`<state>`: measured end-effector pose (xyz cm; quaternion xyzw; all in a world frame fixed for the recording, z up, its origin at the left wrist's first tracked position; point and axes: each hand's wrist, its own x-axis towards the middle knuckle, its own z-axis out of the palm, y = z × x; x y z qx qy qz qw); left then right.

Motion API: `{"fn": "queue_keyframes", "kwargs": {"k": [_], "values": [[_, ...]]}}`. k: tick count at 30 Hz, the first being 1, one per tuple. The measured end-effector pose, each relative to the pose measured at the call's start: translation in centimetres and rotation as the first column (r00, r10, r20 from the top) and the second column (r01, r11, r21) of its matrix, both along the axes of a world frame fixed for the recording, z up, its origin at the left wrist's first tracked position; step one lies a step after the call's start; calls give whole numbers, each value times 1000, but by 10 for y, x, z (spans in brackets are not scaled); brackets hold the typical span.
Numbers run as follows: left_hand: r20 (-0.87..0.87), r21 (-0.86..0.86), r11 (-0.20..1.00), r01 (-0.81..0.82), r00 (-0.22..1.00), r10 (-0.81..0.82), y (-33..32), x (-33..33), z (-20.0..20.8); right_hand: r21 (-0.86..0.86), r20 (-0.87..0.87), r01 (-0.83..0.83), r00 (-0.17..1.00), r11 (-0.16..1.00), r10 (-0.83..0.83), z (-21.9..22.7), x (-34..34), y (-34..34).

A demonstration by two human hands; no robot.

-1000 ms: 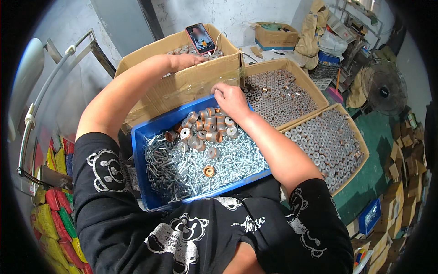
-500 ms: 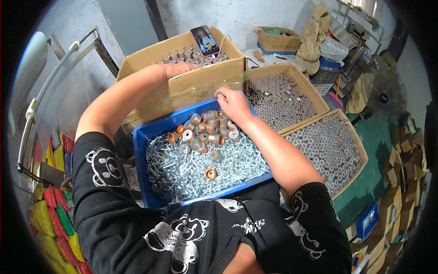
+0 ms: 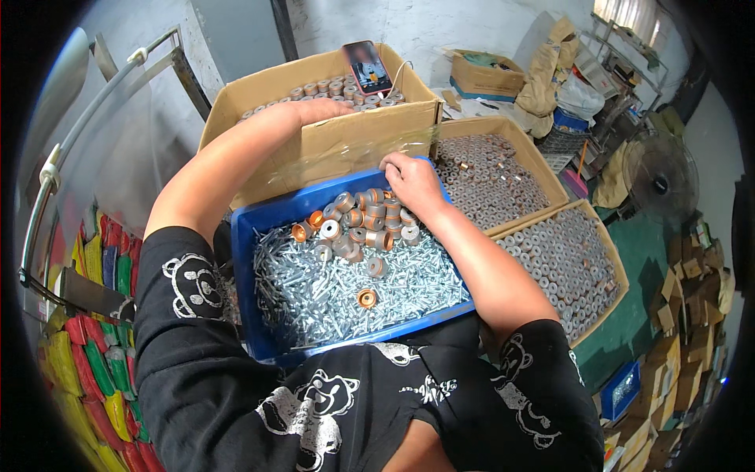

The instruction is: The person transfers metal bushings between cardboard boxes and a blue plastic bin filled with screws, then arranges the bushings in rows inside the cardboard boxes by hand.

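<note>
Reaching into carton (image 3: 370,130): left hand (image 3: 326,110) | curled at blue bin (image 3: 245,283): right hand (image 3: 415,185) | both grips unclear

We're looking down from a head-worn wide fisheye, pretty close above the blue bin (image 3: 287,203), tipped forward enough that we catch the back wall (image 3: 472,23) too.

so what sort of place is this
Probably a small workshop or packing corner: a blue bin holds loose silvery pins, cartons hold masses of round parts, and a fan stands near cluttered shelves.
</note>
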<state>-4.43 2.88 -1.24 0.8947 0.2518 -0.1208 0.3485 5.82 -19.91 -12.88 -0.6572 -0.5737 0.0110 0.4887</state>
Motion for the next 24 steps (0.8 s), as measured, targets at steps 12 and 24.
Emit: {"fn": "queue_keyframes", "kwargs": {"k": [12, 24], "values": [[-344, 684, 611, 399, 915, -213, 23, 6, -9, -29, 27, -3, 1000, 1000, 3, 1, 0, -2], [-167, 492, 814, 308, 951, -258, 46, 10, -32, -31, 15, -21, 1000, 999, 21, 2, -4, -3]]}}
